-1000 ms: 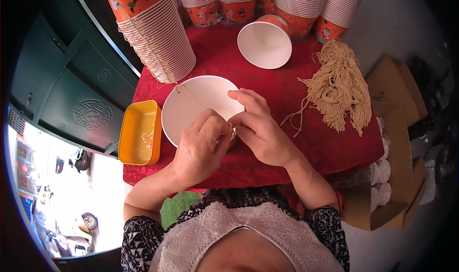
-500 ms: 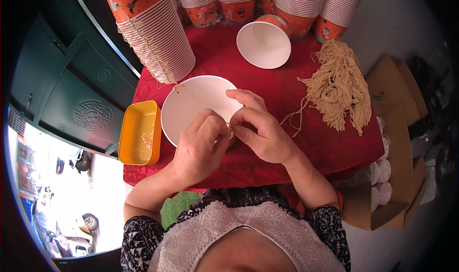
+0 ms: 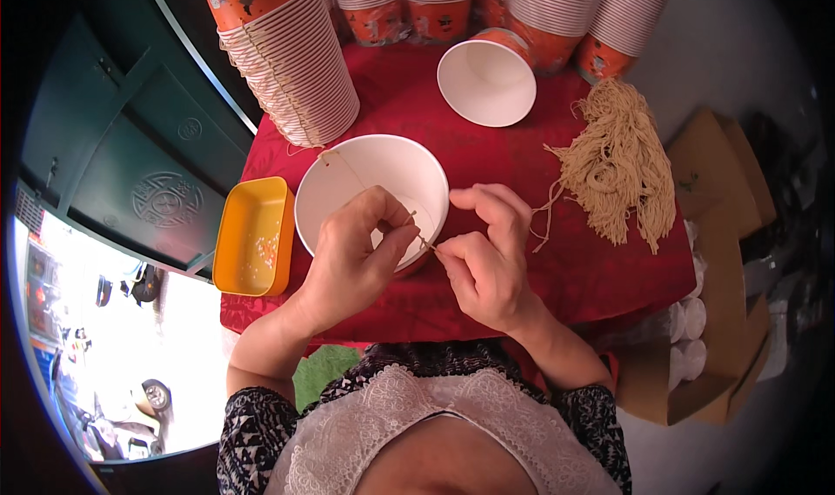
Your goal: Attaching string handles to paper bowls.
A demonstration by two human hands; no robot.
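Observation:
A large white paper bucket [image 3: 396, 160] stands before me with its mouth facing up. A thin tan string [image 3: 425, 242] passes through a hole at the bucket's far left rim and crosses the inside to the near right rim, where it looks knotted. My left hand [image 3: 348, 251] reaches over the bucket's near side, thumb and forefinger closed on the string. At the right rim my right hand [image 3: 491, 273] pinches the string's end between thumb and forefinger, its other fingers curled loosely. The fingers partly cover the knot.
Left of the bucket sits a yellow tray [image 3: 223, 260] with small pale bits inside. A tall bucket stack [image 3: 300, 77] with strings hanging stands behind it. Another bucket [image 3: 487, 82] lies tipped at the back. A tan string bundle [image 3: 622, 164] rests right on the red tablecloth [image 3: 391, 86].
My hands have drawn apart: the right has moved right and down, pulling the string's end, and the knot by the rim now shows. The view has shifted slightly.

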